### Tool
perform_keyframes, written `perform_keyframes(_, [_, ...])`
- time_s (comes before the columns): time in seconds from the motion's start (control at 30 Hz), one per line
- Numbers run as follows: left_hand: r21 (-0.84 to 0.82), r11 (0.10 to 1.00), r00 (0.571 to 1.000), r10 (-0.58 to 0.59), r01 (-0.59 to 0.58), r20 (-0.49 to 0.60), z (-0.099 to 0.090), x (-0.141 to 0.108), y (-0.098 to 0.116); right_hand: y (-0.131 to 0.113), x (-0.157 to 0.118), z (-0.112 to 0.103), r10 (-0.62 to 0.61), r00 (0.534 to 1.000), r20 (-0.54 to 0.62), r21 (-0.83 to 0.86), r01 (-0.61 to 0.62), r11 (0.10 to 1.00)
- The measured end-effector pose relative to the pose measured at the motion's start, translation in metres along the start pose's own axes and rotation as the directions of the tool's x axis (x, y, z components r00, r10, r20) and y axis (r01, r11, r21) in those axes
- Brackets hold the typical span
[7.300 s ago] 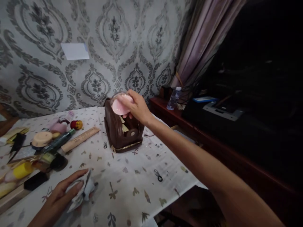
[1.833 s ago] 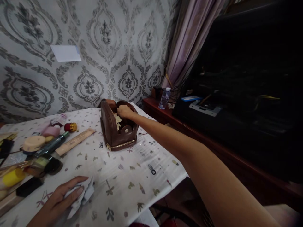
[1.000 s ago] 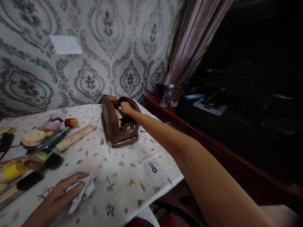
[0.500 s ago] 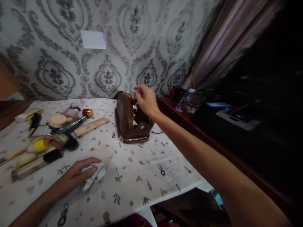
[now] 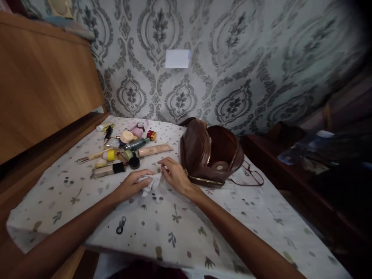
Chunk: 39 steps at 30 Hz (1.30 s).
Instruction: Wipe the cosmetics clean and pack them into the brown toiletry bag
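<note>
My left hand (image 5: 132,185) is closed around a crumpled white wipe (image 5: 148,190) over the patterned tablecloth. Right beside the wipe, my right hand (image 5: 176,176) has its fingers curled together at the wipe's edge; what they pinch, if anything, is hidden. Just right of that hand stands a brown cosmetic bag (image 5: 194,145), its zipped top open and its dark interior showing. Beyond my hands lie a beige squeeze tube (image 5: 155,150), a foundation bottle (image 5: 104,171) with a black cap and a small red jar (image 5: 151,135) with a gold part.
More cosmetics lie at the back left, among them a round compact (image 5: 127,136), a green tube (image 5: 136,144) and a brush (image 5: 90,156). Red-framed glasses (image 5: 255,178) rest right of the bag. A wooden cabinet (image 5: 49,85) borders the left; a clear bottle (image 5: 302,147) lies far right.
My right hand has come out of the bag and moved left and nearer, next to the wipe in my left hand. The view has turned left.
</note>
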State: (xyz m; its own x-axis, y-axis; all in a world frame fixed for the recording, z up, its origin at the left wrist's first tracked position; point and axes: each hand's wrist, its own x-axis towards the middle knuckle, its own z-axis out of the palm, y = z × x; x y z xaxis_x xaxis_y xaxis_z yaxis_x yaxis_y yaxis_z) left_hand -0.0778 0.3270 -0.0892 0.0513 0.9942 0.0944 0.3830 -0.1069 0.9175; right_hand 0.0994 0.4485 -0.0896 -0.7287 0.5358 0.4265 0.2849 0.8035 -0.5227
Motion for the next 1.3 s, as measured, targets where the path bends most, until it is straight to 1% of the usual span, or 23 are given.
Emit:
perform_keyframes(0.1, [-0.007,1.000,0.995,0.022,-0.022,-0.100,-0.004,0.002,0.001,0.004,0.019,0.020,0.116,0.993,0.002,0.076,-0.116,0.990])
perform_keyframes(0.2, [-0.004,0.999,0.973,0.047,-0.049,-0.226,-0.010,0.004,0.002,0.008,0.035,0.038,0.170,0.985,-0.019,0.108,-0.167,0.980])
perform_keyframes(0.27, [-0.012,0.999,0.955,0.030,-0.035,-0.296,-0.015,0.004,0.001,0.009,0.042,0.050,0.175,0.984,-0.025,0.120,-0.171,0.978])
perform_keyframes(0.33, [-0.031,0.999,0.940,0.008,-0.020,-0.342,-0.019,0.005,-0.002,0.008,0.045,0.059,0.172,0.985,-0.025,0.129,-0.167,0.977])
perform_keyframes(0.43, [-0.037,0.999,0.916,0.019,-0.037,-0.402,-0.025,0.007,-0.007,0.006,0.043,0.068,0.156,0.987,-0.028,0.135,-0.151,0.979])
perform_keyframes(0.53, [0.022,0.998,0.878,0.061,-0.058,-0.475,-0.032,0.007,-0.011,0.005,0.039,0.070,0.147,0.988,-0.039,0.144,-0.140,0.980])
perform_keyframes(0.6, [0.122,0.992,0.840,0.098,-0.038,-0.534,-0.042,0.006,-0.011,0.006,0.037,0.070,0.145,0.988,-0.046,0.149,-0.137,0.979])
perform_keyframes(0.63, [0.207,0.978,0.816,0.111,0.011,-0.567,-0.050,0.005,-0.010,0.007,0.036,0.069,0.143,0.989,-0.047,0.150,-0.135,0.979])
perform_keyframes(0.67, [0.299,0.950,0.793,0.112,0.091,-0.599,-0.060,0.006,-0.009,0.007,0.036,0.069,0.142,0.989,-0.047,0.151,-0.134,0.980])
perform_keyframes(0.7, [0.385,0.904,0.769,0.112,0.184,-0.630,-0.071,0.006,-0.008,0.008,0.035,0.069,0.142,0.989,-0.047,0.151,-0.133,0.979])
perform_keyframes(0.73, [0.465,0.830,0.747,0.091,0.309,-0.658,-0.083,0.008,-0.008,0.008,0.036,0.069,0.142,0.989,-0.046,0.151,-0.134,0.979])
perform_keyframes(0.77, [0.487,0.784,0.732,0.062,0.385,-0.679,-0.095,0.010,-0.007,0.008,0.036,0.069,0.144,0.989,-0.044,0.151,-0.136,0.979])
perform_keyframes(0.83, [0.502,0.720,0.710,0.019,0.479,-0.704,-0.118,0.016,-0.008,0.007,0.037,0.070,0.150,0.988,-0.041,0.149,-0.143,0.978])
perform_keyframes(0.9, [0.518,0.656,0.716,-0.049,0.549,-0.697,-0.134,0.025,-0.010,0.005,0.038,0.070,0.159,0.986,-0.039,0.143,-0.152,0.978])
perform_keyframes(0.93, [0.529,0.625,0.728,-0.094,0.574,-0.679,-0.139,0.030,-0.010,0.004,0.038,0.070,0.165,0.986,-0.038,0.139,-0.158,0.978])
perform_keyframes(1.0, [0.558,0.570,0.757,-0.187,0.603,-0.627,-0.143,0.039,-0.010,0.001,0.038,0.068,0.177,0.984,-0.033,0.126,-0.172,0.977])
perform_keyframes(1.03, [0.574,0.546,0.766,-0.224,0.610,-0.602,-0.142,0.043,-0.008,-0.001,0.038,0.067,0.185,0.982,-0.028,0.119,-0.180,0.976])
perform_keyframes(1.13, [0.609,0.481,0.769,-0.285,0.631,-0.572,-0.136,0.052,-0.001,-0.004,0.038,0.065,0.208,0.978,-0.015,0.100,-0.206,0.973])
perform_keyframes(1.27, [0.638,0.453,0.779,-0.280,0.623,-0.561,-0.130,0.059,0.005,-0.006,0.038,0.062,0.225,0.974,-0.002,0.100,-0.224,0.969])
perform_keyframes(1.3, [0.640,0.441,0.774,-0.280,0.630,-0.568,-0.129,0.060,0.006,-0.005,0.038,0.062,0.228,0.974,-0.001,0.107,-0.227,0.968])
